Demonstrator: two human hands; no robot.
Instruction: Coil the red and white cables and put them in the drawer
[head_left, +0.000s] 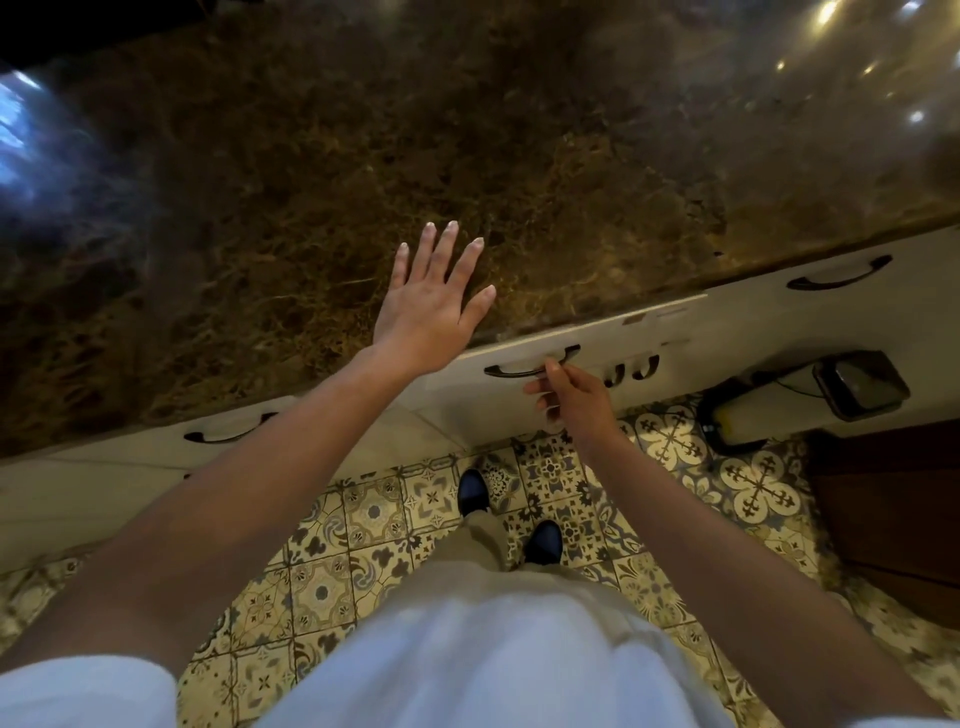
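No red or white cable shows anywhere in view. My left hand (434, 304) lies flat on the brown marble counter (311, 171), fingers straight and spread, close to the front edge. Below that edge is a white drawer front (639, 332) with a dark curved handle (511, 370). The front sticks out slightly past its neighbours, and its inside is hidden. My right hand (566, 392) hovers in front of the drawer. One raised fingertip touches the handle, while the other fingers hang loosely curled and hold nothing.
Two more drawer fronts with dark handles sit to the left (223, 434) and right (839, 275). On the patterned tile floor (374, 519) at the right stand a dark boxy device (862, 384) with a thin cord and a wooden cabinet (893, 499). My feet are below the drawer.
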